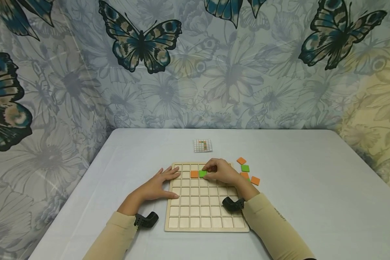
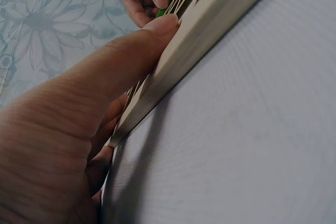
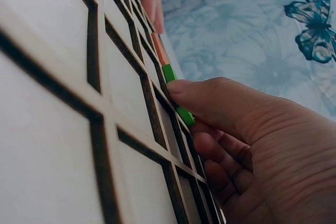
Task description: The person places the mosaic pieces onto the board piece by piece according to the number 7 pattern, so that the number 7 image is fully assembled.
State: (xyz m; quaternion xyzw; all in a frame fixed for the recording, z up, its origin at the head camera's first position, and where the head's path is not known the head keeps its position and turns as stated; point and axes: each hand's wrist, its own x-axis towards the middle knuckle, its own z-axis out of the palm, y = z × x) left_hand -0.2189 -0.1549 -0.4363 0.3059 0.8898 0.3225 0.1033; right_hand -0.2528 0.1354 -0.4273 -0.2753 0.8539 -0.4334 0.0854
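A light wooden grid board [image 1: 195, 229] lies on the table. An orange square tile [image 1: 194, 174] sits in a cell of its second row, with a green square tile [image 1: 202, 174] beside it to the right. My right hand [image 1: 223, 171] pinches the green tile at its right side; in the right wrist view the thumb [image 3: 202, 94] lies on the tile, the other fingers curled behind it. My left hand [image 1: 159, 185] rests on the board's left edge, fingers spread along it and thumb lower down, its tip on the rim in the left wrist view.
Several loose orange and green tiles [image 1: 245, 168] lie right of the board, partly behind the right wrist. A small printed grid card [image 1: 202, 146] with coloured squares lies beyond the board. The white table [image 1: 312, 173] meets a butterfly-patterned wall covering [image 1: 234, 86] at the back.
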